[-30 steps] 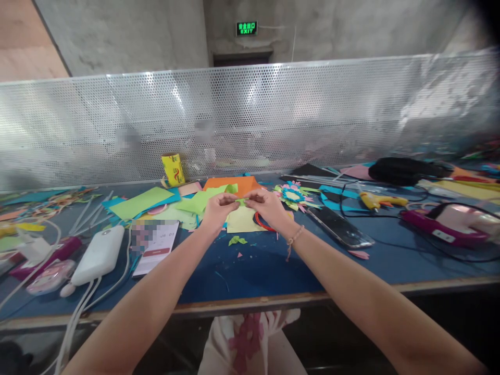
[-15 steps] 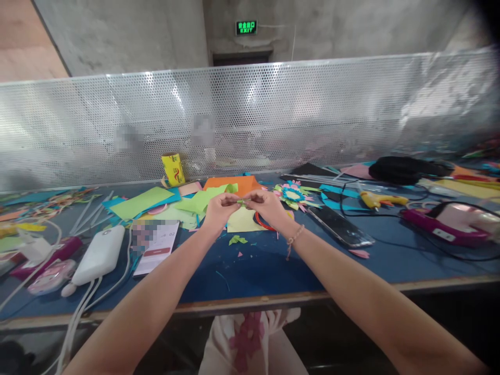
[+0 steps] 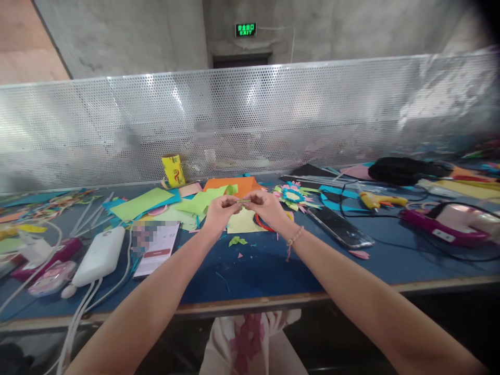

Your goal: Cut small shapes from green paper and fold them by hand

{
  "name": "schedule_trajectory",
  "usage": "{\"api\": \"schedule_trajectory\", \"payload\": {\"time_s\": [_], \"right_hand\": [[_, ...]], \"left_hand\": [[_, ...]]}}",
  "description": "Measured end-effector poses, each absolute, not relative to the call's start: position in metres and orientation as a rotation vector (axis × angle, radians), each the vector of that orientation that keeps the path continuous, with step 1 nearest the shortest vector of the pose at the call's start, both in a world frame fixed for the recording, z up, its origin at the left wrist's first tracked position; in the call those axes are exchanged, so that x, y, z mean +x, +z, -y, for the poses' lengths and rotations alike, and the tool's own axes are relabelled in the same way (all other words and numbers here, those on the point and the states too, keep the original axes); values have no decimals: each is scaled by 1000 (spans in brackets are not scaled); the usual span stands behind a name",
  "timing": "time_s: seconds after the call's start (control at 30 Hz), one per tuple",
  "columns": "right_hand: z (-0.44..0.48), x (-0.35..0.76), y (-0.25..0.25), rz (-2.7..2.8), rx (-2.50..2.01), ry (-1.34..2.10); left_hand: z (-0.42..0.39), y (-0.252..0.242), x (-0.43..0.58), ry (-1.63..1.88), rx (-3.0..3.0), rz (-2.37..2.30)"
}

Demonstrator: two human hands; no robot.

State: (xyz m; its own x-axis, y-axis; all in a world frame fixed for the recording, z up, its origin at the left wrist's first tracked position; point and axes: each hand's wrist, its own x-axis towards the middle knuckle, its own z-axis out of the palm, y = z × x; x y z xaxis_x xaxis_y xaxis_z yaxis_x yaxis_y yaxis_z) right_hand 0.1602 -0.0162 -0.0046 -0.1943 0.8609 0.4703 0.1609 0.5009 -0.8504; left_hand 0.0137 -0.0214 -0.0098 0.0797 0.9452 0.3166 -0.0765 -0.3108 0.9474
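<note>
Between my two hands is a thin green strip of paper (image 3: 244,201), held level over the table. My left hand (image 3: 222,209) pinches its left end and my right hand (image 3: 264,205) pinches the right end. Under them lies a pale yellow sheet (image 3: 240,223), with red-orange rings (image 3: 261,223) partly hidden by my right hand. A small green paper scrap (image 3: 237,241) rests just nearer to me. Right of my right hand is a layered paper flower (image 3: 292,194) in blue, pink and green. Light green sheets (image 3: 203,202) and an orange sheet (image 3: 234,184) lie behind my hands.
A dark phone (image 3: 339,227) and a yellow glue gun (image 3: 380,200) are at right, with cables and a purple power strip (image 3: 445,227). On the left are a lit phone (image 3: 158,255) and a white power bank (image 3: 100,255). A perforated metal screen (image 3: 273,114) borders the back.
The green strip now looks thinner and straighter between my fingertips. My hands have hardly moved otherwise.
</note>
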Motion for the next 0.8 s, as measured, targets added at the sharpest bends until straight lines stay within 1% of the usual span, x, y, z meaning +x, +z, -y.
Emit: {"api": "schedule_trajectory", "payload": {"time_s": [0.13, 0.33, 0.5, 0.57, 0.63, 0.8], "right_hand": [[19, 160, -2, 1670, -909, 883], [24, 160, 2, 1673, -957, 835], [17, 161, -3, 1588, -935, 1030], [13, 162, -6, 1582, -938, 1058], [12, 164, -8, 1653, -922, 938], [17, 167, -5, 1933, -798, 405]], "left_hand": [[21, -9, 13, 1393, 1429, -941], [23, -6, 14, 1380, 1421, -955], [25, 2, 14, 1373, 1502, -1013], [23, 2, 14, 1367, 1523, -1026], [19, -1, 12, 1356, 1520, -1043], [11, -9, 8, 1360, 1428, -1086]]}}
